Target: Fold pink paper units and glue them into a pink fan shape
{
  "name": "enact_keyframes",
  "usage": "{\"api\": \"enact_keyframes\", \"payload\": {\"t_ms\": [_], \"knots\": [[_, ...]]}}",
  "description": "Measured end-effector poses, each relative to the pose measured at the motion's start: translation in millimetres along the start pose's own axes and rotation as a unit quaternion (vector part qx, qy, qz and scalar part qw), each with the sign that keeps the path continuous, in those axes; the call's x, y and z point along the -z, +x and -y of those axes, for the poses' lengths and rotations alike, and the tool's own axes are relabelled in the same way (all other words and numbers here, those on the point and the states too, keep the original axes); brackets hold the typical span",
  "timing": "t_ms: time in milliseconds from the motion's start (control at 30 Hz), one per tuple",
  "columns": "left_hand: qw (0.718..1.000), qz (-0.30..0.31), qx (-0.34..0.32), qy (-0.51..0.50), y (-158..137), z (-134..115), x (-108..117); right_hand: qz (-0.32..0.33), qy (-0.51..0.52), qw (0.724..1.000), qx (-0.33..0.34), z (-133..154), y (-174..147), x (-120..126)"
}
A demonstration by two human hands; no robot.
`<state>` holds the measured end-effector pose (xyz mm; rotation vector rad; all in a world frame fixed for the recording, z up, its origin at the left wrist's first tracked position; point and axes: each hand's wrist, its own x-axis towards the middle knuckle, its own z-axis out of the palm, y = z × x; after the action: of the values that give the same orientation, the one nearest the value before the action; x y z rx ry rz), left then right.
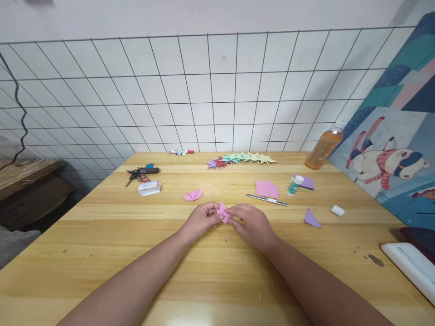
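A pale wooden table stands against a white wall hung with a black wire grid, while a painted panel with a skiing bear leans at the right and a dark wooden bench sits lower at the left.

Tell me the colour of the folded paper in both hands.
Pink: the folded paper shows clearly in the head view.
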<state>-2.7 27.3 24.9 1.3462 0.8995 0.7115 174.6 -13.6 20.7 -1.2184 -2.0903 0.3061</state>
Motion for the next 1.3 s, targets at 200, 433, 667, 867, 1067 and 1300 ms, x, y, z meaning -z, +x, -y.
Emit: {"api": "enact_keyframes", "payload": {"t_ms": [200, 433, 667, 867, 1067, 1300], "knots": [[1.0, -0.005, 0.006, 0.01, 1.0, 1.9, -0.6, -0.018, 0.024, 0.999, -0.041, 2.4, 0.1, 0.6], [0.999, 0.035, -0.019, 0.001, 0.6, 3.9, -2.4, -0.045, 0.087, 0.99, -0.098, 5.3, 0.5, -6.7], [0.999, 0.029, -0.023, -0.002, 2.1, 5.7, -1.7, -0.047, 0.128, 0.985, -0.103, 5.2, 0.3, -8.0], [0.998, 0.032, -0.046, 0.027, 1.7, 5.4, -3.0, -0.054, 0.263, 0.944, -0.193, 3.8, 4.6, -10.7], [0.999, 0.013, -0.023, 0.039, 0.0, 6.3, -5.5, 0.0, 0.382, 0.872, -0.306, 0.8, 5.6, -11.0], [0.999, 0.001, -0.014, 0.041, 0.0, 3.8, -6.1, -0.029, 0.392, 0.871, -0.294, 2.1, 5.2, -11.6]]}}
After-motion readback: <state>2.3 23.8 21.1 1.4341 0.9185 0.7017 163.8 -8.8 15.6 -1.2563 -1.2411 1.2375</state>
